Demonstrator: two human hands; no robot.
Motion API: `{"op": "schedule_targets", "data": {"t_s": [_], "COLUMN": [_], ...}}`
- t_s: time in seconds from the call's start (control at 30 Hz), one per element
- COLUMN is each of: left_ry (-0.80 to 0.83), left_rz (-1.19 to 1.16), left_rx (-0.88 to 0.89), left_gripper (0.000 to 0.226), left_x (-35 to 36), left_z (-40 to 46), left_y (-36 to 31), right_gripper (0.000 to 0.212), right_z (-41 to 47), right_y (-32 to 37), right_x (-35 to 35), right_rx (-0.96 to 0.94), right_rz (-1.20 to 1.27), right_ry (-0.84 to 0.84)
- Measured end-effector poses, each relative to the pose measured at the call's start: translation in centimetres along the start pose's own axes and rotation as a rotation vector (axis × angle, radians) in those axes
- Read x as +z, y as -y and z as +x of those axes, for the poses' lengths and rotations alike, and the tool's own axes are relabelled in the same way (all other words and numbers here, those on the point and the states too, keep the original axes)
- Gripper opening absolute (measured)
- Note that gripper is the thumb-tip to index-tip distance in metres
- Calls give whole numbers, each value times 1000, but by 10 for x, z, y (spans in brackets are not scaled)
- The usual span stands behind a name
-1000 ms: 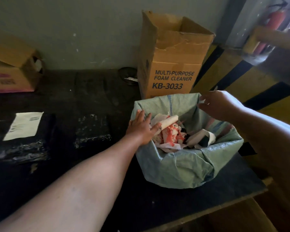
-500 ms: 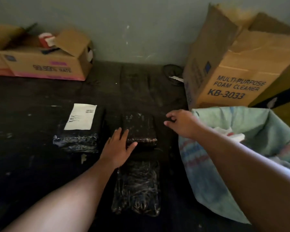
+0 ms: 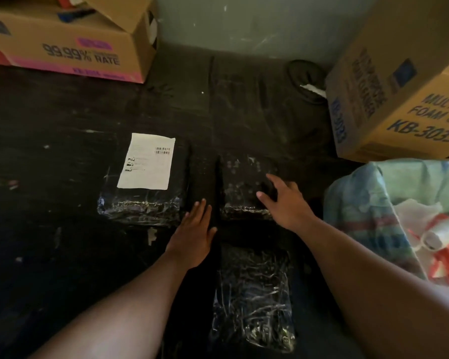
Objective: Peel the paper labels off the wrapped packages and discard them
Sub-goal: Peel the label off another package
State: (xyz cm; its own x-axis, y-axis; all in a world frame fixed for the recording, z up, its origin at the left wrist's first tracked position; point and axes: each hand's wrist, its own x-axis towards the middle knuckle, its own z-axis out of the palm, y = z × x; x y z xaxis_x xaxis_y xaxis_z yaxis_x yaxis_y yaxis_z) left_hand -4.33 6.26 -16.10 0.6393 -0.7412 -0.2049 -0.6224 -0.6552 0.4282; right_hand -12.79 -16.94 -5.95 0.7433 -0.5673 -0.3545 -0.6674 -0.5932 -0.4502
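Resting right hand fingers spread on dark package, left hand flat, edges murky

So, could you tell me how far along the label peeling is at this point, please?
Done: the middle package and the near package show no label, and peeled scraps lie in the green bag. In hand: nothing is gripped; the right hand rests open on the middle package, the left hand flat beside it. Left: the white label on the left package.
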Motion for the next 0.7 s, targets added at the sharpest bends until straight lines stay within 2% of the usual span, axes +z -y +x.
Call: {"op": "schedule_targets", "data": {"t_s": [0.13,0.27,0.43,0.7], "left_ry": [-26,-39,-48,-63], "left_rz": [152,177,180,211], "left_rx": [6,3,1,8], "left_gripper": [74,73,73,76], "left_x": [15,16,14,12], "left_z": [-3,-2,-2,-2], "left_y": [5,5,5,5], "right_gripper": [66,68,79,64], "right_z": [15,24,25,12], "right_y": [-13,-20,-19,12], "right_x": [16,28,38,19], "right_rx": [34,27,22,-10], "right_rz": [114,282,376,434], "right_ry": [-4,-34,-119,-213]}}
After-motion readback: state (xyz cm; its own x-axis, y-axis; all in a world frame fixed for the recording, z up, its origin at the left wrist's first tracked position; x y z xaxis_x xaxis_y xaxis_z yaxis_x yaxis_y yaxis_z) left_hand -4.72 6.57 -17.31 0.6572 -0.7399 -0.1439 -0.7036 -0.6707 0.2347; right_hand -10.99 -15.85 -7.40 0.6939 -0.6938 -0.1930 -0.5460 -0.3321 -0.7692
